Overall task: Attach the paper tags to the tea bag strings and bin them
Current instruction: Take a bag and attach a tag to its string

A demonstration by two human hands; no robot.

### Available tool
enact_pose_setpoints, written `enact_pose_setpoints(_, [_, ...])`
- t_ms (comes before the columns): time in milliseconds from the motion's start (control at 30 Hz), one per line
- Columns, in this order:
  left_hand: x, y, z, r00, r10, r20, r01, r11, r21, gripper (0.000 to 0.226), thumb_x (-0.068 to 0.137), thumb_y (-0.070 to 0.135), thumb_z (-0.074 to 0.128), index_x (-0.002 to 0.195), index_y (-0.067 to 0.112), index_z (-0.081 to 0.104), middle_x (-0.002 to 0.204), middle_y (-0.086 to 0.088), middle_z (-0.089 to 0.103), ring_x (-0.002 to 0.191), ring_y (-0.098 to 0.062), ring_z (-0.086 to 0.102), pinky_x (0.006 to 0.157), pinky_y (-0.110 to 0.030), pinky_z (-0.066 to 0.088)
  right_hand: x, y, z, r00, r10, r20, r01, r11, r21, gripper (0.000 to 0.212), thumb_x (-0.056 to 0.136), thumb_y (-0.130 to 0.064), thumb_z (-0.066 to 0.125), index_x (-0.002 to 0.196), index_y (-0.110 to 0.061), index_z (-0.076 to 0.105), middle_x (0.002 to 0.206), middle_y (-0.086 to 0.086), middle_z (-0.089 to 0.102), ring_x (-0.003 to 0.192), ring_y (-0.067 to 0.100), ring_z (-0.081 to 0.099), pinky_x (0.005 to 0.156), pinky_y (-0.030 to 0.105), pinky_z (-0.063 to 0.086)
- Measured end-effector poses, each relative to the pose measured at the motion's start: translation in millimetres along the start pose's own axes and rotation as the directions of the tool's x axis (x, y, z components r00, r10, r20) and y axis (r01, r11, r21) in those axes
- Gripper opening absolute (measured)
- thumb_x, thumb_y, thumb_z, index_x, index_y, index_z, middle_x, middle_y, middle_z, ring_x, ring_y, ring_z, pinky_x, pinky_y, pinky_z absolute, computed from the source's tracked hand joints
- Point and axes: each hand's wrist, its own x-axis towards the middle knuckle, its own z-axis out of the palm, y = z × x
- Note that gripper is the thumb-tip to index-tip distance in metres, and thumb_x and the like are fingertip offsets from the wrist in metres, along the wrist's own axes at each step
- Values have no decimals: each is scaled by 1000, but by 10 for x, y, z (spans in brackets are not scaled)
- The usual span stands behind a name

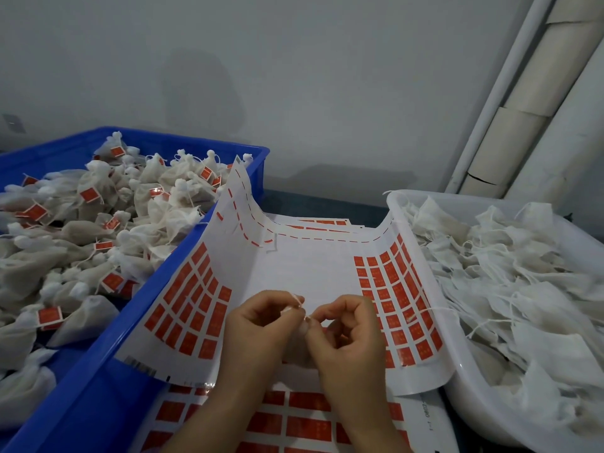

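My left hand (261,318) and my right hand (348,325) meet over the middle of a curled white sticker sheet (307,266). Both pinch a thin white tea bag string (299,304) between fingertips. The tea bag (299,349) itself hangs mostly hidden under my hands. Red paper tags (192,302) fill the sheet's left side, and more red tags (402,295) line its right side. A blue bin (183,256) on the left is heaped with tagged tea bags (88,223). A white tub (425,289) on the right holds untagged tea bags (510,273).
A second sheet of red tags (304,420) lies under the first, near me. Behind the bins rises a grey wall (294,76), with a white pipe and cardboard tubes (523,93) leaning at the right.
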Motion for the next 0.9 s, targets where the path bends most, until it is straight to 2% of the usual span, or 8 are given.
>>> enact_pose_setpoints(100, [-6, 0, -7, 996, 88, 17, -89, 993, 82, 23, 78, -3, 65, 74, 19, 67, 70, 9, 69, 73, -4, 64, 59, -8, 48, 8, -10, -16, 1000, -2, -4, 3, 1000, 19, 28, 75, -8, 74, 83, -26, 53, 79, -15, 62, 71, 9, 60, 57, 12, 50])
enact_pose_setpoints(200, [2, -13, -15, 996, 83, -15, -82, 995, 56, 22, 76, 3, 69, 82, 20, 57, 67, 4, 65, 65, -6, 63, 54, -9, 47, 9, -22, -30, 1000, -9, -4, 9, 999, 32, 28, 75, -8, 73, 83, -25, 53, 78, -13, 62, 68, 10, 59, 56, 13, 50])
enact_pose_setpoints(367, [3, -28, -9, 987, 162, -7, -159, 975, 152, 16, 79, 6, 68, 71, 12, 55, 63, 2, 55, 58, -5, 53, 51, -10, 45, 10, -2, -21, 1000, 15, -11, -15, 999, 36, 26, 75, -11, 74, 83, -25, 54, 78, -13, 62, 71, 11, 61, 57, 15, 51])
enact_pose_setpoints(467, [6, -22, -12, 988, 157, 1, -156, 975, 160, 17, 78, 4, 68, 71, 12, 55, 63, 1, 55, 57, -6, 53, 52, -12, 47, 10, 9, -23, 1000, 26, -3, -26, 999, 36, 26, 76, -11, 74, 83, -25, 54, 78, -13, 62, 71, 11, 61, 57, 16, 52])
enact_pose_setpoints(533, [3, -2, -16, 993, 117, 19, -118, 985, 123, 19, 77, 2, 68, 78, 15, 55, 65, 0, 57, 58, -8, 56, 53, -13, 49, 12, 11, -34, 999, 19, 33, -20, 1000, 17, 24, 78, -9, 71, 81, -26, 55, 78, -15, 62, 72, 9, 60, 58, 14, 52])
enact_pose_setpoints(667, [16, 18, -45, 998, -23, 55, 23, 1000, -12, 40, 76, -1, 70, 96, 24, 47, 64, -3, 64, 61, -8, 63, 53, -12, 48, 24, -16, -51, 985, -27, 172, 37, 998, -55, 33, 86, -1, 58, 77, -33, 57, 86, -21, 60, 84, 1, 58, 65, 10, 49])
enact_pose_setpoints(800, [31, 28, -80, 995, 19, 97, -21, 1000, 11, 37, 76, -1, 70, 94, 20, 46, 68, -7, 66, 67, -16, 66, 58, -16, 52, 15, -26, -43, 973, -10, 230, 24, 998, -58, 35, 91, -3, 52, 84, -37, 57, 92, -25, 58, 93, -3, 56, 72, 9, 48])
enact_pose_setpoints(900, [16, 27, -79, 990, 88, 111, -94, 994, 53, 27, 76, 0, 69, 83, 13, 47, 71, -10, 64, 68, -20, 65, 60, -19, 53, 22, -21, -39, 976, 3, 216, 6, 999, -41, 34, 91, -7, 53, 88, -41, 58, 92, -29, 60, 96, -8, 55, 74, 6, 47])
